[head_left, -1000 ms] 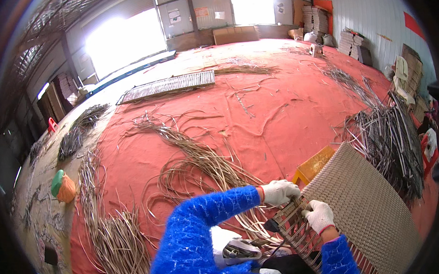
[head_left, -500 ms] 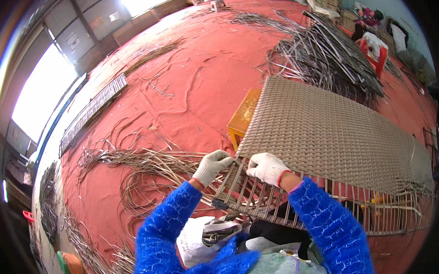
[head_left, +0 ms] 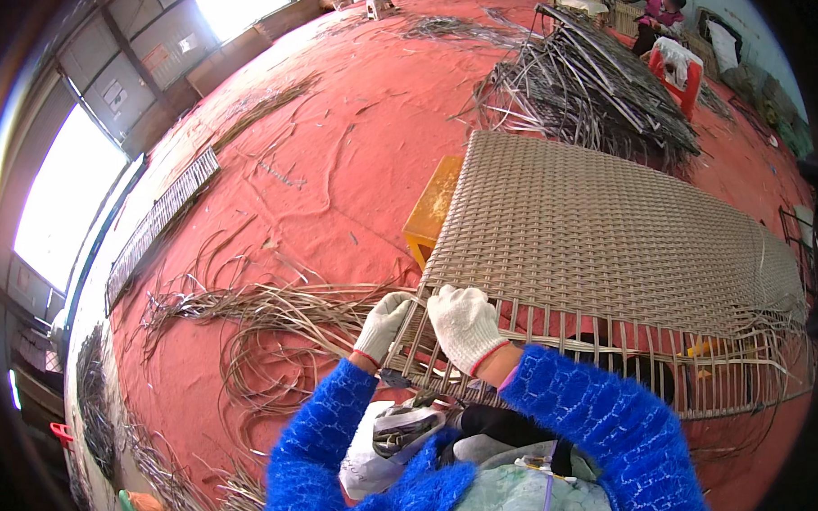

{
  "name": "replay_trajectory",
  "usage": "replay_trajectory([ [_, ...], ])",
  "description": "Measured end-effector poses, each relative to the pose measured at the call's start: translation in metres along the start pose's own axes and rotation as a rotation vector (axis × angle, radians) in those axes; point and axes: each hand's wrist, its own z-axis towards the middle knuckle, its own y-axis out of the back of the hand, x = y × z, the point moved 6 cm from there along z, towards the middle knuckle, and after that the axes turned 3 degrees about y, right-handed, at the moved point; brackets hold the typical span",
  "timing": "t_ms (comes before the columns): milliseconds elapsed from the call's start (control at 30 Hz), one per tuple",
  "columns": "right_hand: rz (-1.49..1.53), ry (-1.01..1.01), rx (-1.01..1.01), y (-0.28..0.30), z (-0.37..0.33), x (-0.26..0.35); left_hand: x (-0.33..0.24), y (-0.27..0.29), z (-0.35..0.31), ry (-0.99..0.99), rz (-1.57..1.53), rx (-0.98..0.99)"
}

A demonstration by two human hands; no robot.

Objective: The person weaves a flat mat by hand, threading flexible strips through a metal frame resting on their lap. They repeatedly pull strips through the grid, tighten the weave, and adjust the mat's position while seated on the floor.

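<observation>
A tan wicker panel (head_left: pixel 598 240) slants across in front of me, closely woven over its far part. Its near part shows bare ribs (head_left: pixel 556 327) with gaps between them. My left hand (head_left: pixel 384 328), in a white knit glove, is closed at the panel's left edge, where the weave ends. Close beside it, my right hand (head_left: pixel 465 326), gloved too, lies over the near edge of the weave with its fingers curled down. What those fingertips pinch is hidden beneath the glove. Loose pale strands hang at the panel's right end.
A yellow stool (head_left: pixel 433 210) stands under the panel's far left corner. Long loose strips (head_left: pixel 276 305) lie on the red floor covering to the left. Beyond the panel is a heap of dark grey strips (head_left: pixel 593 96). A person (head_left: pixel 660 17) sits far right near a red stool (head_left: pixel 678 77).
My right hand has shifted left and turned, its fingers now pointing away from me over the weave edge. The left hand stays at the panel's edge. The whole view has shifted slightly.
</observation>
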Motion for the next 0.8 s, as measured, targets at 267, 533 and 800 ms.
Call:
replay_trajectory([
  [267,0.523,-0.21,0.237,-0.016,0.003,-0.035,0.025,-0.006,0.0,0.013,-0.11,0.23],
  [533,0.901,-0.325,0.276,-0.006,0.001,-0.087,0.055,0.0,-0.005,0.143,-0.498,0.135],
  [800,0.305,0.085,0.15,0.04,-0.05,-0.072,0.043,-0.015,-0.012,0.031,-0.603,0.229],
])
